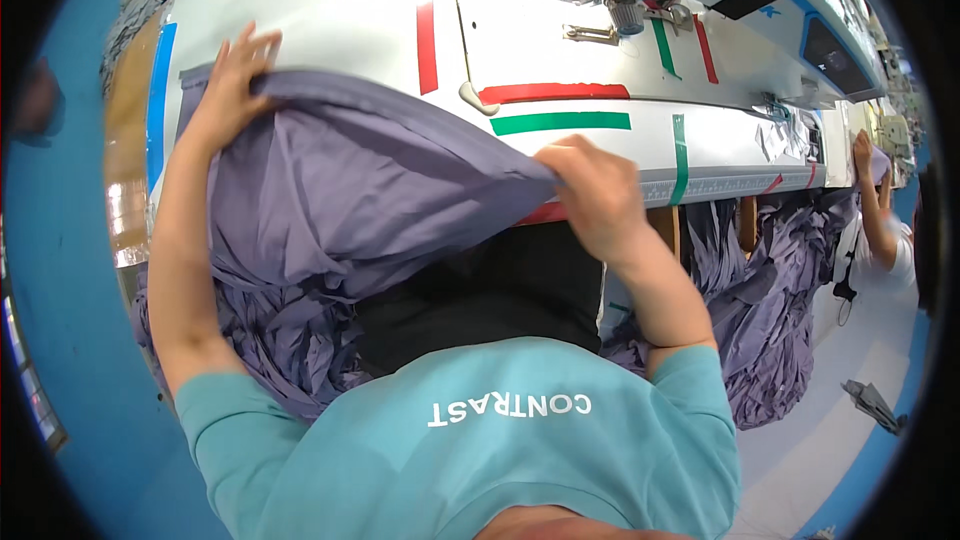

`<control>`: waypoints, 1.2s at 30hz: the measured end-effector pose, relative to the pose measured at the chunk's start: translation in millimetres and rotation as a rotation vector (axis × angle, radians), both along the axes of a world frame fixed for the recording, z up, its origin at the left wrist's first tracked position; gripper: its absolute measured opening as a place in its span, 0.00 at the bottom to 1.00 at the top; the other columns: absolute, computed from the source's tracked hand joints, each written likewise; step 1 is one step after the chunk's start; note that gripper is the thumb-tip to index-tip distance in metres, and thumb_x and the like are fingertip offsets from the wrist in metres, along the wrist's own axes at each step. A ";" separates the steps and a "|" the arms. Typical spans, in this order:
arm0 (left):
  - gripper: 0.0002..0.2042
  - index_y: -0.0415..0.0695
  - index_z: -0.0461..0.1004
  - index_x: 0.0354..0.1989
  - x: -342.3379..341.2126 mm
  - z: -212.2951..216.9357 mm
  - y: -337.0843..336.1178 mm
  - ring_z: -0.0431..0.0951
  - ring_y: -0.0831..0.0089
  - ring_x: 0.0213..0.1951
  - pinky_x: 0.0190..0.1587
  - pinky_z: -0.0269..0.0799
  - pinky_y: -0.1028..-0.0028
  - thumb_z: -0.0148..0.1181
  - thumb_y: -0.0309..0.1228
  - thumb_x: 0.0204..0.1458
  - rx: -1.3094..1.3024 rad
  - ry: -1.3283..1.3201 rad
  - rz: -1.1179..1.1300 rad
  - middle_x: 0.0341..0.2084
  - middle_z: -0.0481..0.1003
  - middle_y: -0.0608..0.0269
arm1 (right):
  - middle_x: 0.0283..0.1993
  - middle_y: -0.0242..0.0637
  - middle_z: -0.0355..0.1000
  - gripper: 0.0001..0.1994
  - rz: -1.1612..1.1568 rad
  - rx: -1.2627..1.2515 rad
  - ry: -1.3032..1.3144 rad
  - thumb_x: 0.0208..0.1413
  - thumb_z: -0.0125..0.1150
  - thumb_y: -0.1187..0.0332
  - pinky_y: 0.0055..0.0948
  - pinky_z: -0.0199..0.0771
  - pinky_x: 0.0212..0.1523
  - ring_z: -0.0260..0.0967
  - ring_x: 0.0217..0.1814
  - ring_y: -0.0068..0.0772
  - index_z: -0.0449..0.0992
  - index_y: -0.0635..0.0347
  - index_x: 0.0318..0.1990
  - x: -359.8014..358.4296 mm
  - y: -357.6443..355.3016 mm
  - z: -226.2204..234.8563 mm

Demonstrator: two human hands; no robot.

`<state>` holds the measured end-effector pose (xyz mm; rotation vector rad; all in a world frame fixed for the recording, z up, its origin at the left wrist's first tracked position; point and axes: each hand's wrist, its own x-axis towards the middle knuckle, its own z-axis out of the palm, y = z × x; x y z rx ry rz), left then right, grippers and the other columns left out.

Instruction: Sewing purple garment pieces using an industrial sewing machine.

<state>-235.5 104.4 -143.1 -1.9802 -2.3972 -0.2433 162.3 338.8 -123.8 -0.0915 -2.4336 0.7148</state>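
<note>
A greyish-purple piece of cloth (pixel 350 165) stretches between my hands, with a folded, stitched-looking band along its upper edge. My right hand (pixel 598 195) is closed in a pinch on one end of that band, near the table's front edge. At the other end, my left hand (pixel 232 90) lies against the cloth's far left corner with its fingers spread, slightly smeared by motion. Below the band the cloth sags in folds over the table edge, down towards my lap.
The sewing machine (pixel 625 10) stands at the back right of the white table (pixel 330 10), which bears red, green and blue tape strips. A ruler (pixel 730 180) runs along its front edge. More purple cloth (pixel 770 330) hangs at right. Another person's arm (pixel 878 220) shows far right.
</note>
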 end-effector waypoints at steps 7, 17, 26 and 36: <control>0.11 0.41 0.75 0.39 105.2 120.6 -179.4 0.78 0.63 0.34 0.39 0.73 0.70 0.62 0.18 0.45 0.352 0.421 0.445 0.31 0.77 0.58 | 0.29 0.37 0.73 0.11 0.048 0.079 0.081 0.45 0.60 0.78 0.30 0.72 0.27 0.74 0.29 0.36 0.73 0.58 0.38 -43.3 -9.0 -18.2; 0.17 0.38 0.76 0.44 284.3 139.6 -180.4 0.77 0.55 0.49 0.52 0.71 0.64 0.66 0.32 0.46 -0.303 -0.747 0.469 0.46 0.77 0.52 | 0.33 0.34 0.72 0.10 0.543 -0.115 0.559 0.33 0.64 0.78 0.25 0.72 0.29 0.72 0.32 0.32 0.75 0.58 0.28 -91.7 -91.3 23.6; 0.24 0.34 0.73 0.46 230.7 120.6 -68.7 0.75 0.73 0.44 0.48 0.68 0.75 0.71 0.34 0.42 -0.007 -1.297 0.026 0.39 0.76 0.60 | 0.39 0.33 0.73 0.12 0.536 -0.264 0.627 0.42 0.67 0.77 0.28 0.77 0.31 0.74 0.37 0.32 0.76 0.57 0.36 -55.8 -94.9 54.1; 0.08 0.48 0.72 0.30 216.7 215.3 -146.8 0.69 0.74 0.29 0.27 0.67 0.79 0.60 0.36 0.56 0.286 -1.276 -0.328 0.33 0.72 0.64 | 0.43 0.42 0.75 0.19 0.795 -0.644 -0.166 0.50 0.67 0.64 0.34 0.74 0.48 0.74 0.47 0.39 0.74 0.62 0.48 -73.7 -178.9 -30.0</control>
